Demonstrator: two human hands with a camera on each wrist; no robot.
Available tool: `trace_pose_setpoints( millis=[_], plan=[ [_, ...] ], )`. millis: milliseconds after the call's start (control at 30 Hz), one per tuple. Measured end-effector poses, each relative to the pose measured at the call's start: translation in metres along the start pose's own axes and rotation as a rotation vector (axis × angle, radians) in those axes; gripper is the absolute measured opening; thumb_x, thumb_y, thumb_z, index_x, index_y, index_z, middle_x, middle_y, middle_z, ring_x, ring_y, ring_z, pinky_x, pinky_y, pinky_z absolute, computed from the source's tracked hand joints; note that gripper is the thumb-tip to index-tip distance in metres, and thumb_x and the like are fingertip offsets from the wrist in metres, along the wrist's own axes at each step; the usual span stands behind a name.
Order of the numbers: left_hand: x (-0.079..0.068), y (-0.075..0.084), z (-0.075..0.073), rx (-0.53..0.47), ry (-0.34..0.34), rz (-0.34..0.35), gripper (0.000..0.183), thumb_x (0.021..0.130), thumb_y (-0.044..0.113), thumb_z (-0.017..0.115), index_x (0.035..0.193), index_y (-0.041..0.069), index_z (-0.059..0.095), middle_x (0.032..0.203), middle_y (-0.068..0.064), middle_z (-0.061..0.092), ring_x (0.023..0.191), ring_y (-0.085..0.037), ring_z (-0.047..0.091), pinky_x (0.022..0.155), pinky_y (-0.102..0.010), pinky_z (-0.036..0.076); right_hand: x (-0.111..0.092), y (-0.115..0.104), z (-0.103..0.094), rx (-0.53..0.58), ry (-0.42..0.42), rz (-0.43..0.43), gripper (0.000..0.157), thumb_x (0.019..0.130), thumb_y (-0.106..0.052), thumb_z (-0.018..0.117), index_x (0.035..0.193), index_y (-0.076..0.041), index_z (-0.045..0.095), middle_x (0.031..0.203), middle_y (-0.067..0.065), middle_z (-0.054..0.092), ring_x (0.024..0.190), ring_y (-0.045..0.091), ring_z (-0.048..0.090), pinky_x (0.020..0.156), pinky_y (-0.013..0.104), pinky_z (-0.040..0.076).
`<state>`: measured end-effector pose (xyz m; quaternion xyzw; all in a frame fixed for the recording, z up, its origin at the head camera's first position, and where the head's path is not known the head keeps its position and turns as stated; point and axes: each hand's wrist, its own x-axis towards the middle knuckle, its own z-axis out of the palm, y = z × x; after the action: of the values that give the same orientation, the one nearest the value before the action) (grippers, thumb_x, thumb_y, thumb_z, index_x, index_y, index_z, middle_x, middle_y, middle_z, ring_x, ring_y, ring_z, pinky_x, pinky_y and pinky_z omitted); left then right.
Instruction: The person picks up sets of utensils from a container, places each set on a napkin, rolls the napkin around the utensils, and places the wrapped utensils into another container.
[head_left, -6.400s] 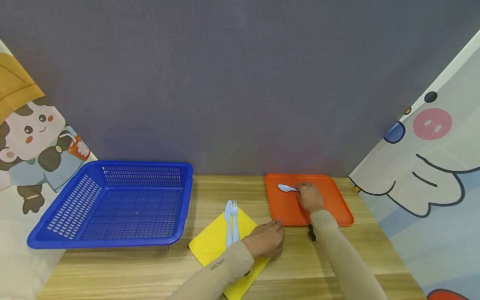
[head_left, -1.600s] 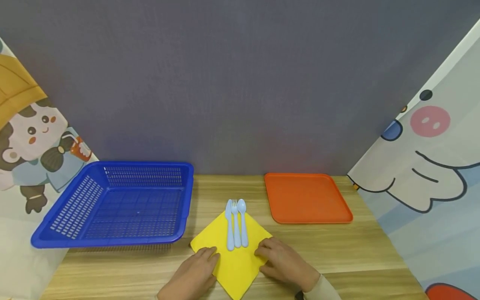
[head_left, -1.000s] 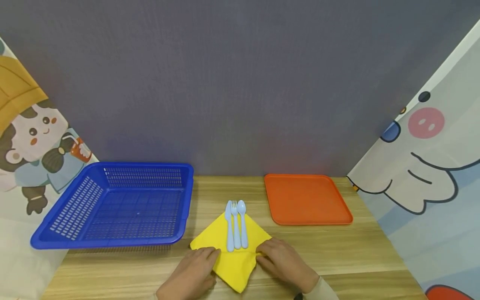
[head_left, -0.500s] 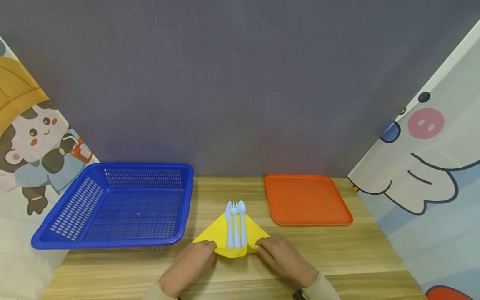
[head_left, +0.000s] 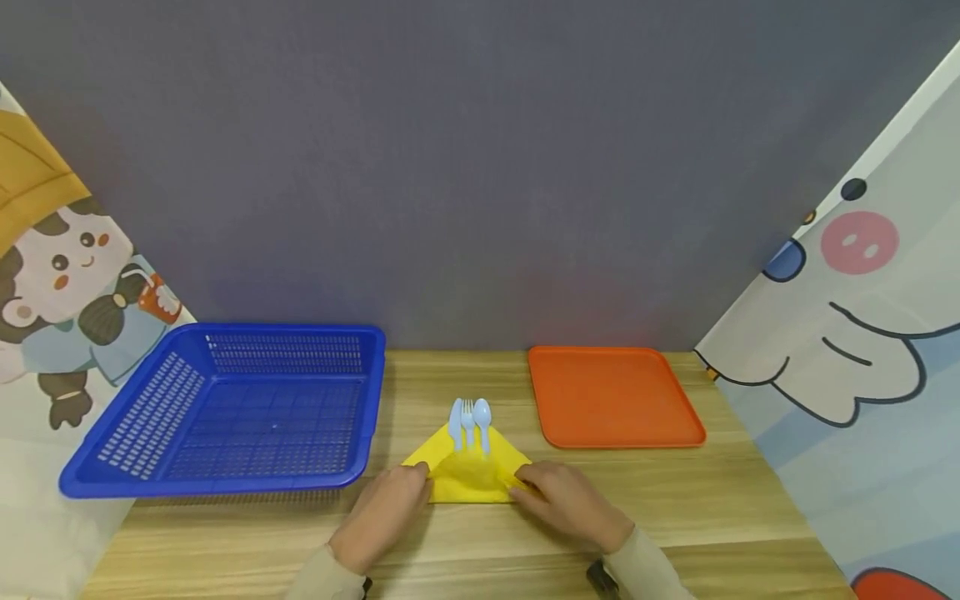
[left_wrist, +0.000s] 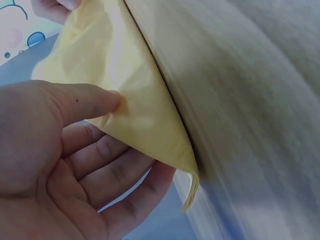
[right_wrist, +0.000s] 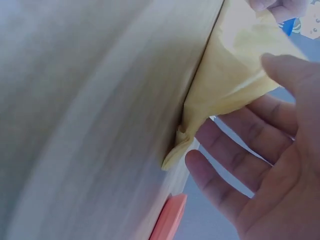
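Note:
A yellow napkin [head_left: 472,485] lies on the table, its near part folded up over the handles of a light blue knife [head_left: 455,423], fork [head_left: 468,420] and spoon [head_left: 482,415]. Only the upper ends of the cutlery show, side by side and pointing away. At the napkin's left side, my left hand [head_left: 386,507] pinches the folded layers, thumb in front and fingers behind, as the left wrist view shows. My right hand [head_left: 573,504] pinches the right side the same way; in the right wrist view a loose corner of the napkin [right_wrist: 235,75] sticks out past the fingers.
On the left stands a blue perforated basket [head_left: 273,483]. A flat orange tray [head_left: 615,396] lies at the back right, against the grey backdrop [head_left: 465,167]. Printed curtains [head_left: 840,333] flank the wooden table [head_left: 465,550].
The spoon came from the orange tray to beside the knife and fork. Both hands then folded the napkin's near corner upward, away from the body, covering the cutlery handles.

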<state>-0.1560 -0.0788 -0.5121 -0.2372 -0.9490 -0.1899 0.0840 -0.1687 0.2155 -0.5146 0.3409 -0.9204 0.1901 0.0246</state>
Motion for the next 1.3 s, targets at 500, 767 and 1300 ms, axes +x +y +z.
trace_pose_setpoints(
  millis=[500,767,1300],
  plan=[
    [0.010,0.002,0.004,0.033,0.052,-0.068,0.025,0.086,0.008,0.070,0.066,0.006,0.055,0.057,-0.004,0.050,0.048,-0.024,0.051,0.041,-0.036,0.042,0.020,0.010,0.000,0.080,-0.063,0.130,0.024,0.100,-0.024,0.063,0.077,-0.023,0.057,0.061,-0.015,0.041,0.054,-0.001,0.036,0.048,0.019,0.036],
    [0.013,0.001,0.005,0.053,0.047,-0.079,0.022,0.082,0.002,0.072,0.067,0.002,0.055,0.059,-0.008,0.050,0.051,-0.026,0.056,0.043,-0.036,0.047,0.023,0.011,0.000,0.076,-0.087,0.151,0.024,0.099,-0.021,0.064,0.076,-0.020,0.057,0.059,-0.014,0.040,0.053,-0.001,0.035,0.048,0.019,0.034],
    [0.014,0.001,0.008,0.078,-0.005,-0.194,0.021,0.082,0.010,0.077,0.083,-0.001,0.060,0.070,-0.011,0.051,0.060,-0.027,0.053,0.050,-0.038,0.048,0.023,0.007,0.007,0.031,-0.085,0.196,0.029,0.097,-0.021,0.068,0.073,-0.020,0.051,0.060,-0.012,0.041,0.054,0.001,0.036,0.048,0.020,0.036]
  ],
)
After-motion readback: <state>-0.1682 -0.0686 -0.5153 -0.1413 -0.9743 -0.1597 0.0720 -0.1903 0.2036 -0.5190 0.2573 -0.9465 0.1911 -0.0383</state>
